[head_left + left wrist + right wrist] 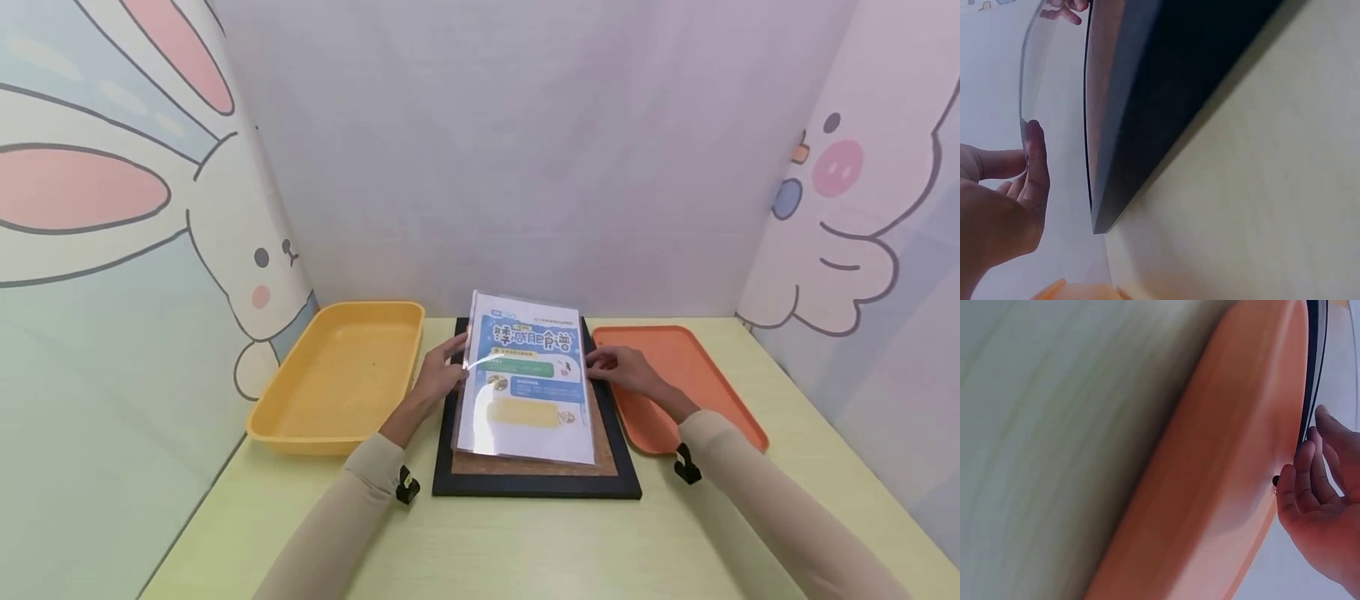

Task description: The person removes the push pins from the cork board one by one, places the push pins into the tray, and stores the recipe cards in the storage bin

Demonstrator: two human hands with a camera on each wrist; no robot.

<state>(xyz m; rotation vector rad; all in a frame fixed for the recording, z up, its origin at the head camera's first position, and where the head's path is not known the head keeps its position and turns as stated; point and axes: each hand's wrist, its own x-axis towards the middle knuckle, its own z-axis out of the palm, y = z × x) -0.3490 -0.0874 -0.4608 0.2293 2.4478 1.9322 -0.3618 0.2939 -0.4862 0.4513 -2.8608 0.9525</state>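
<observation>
A laminated printed sheet (528,379), blue and white with large Chinese lettering, lies tilted over a black picture frame (536,486) with a brown inner board (487,465). My left hand (438,373) pinches the sheet's left edge between thumb and fingers. From the left wrist view, the clear sheet (1030,75) bends upward, apart from the frame (1166,75), above my left hand (1013,200). At the sheet's right edge is my right hand (622,368), fingers loosely bent. In the right wrist view my right hand (1322,500) shows no thing clearly held.
A deep yellow tray (262,425) stands to the left of the frame. On the right, an orange tray (701,375) sits close beside the frame. Curtains (487,150) with cartoon animals surround the pale wooden table (540,550).
</observation>
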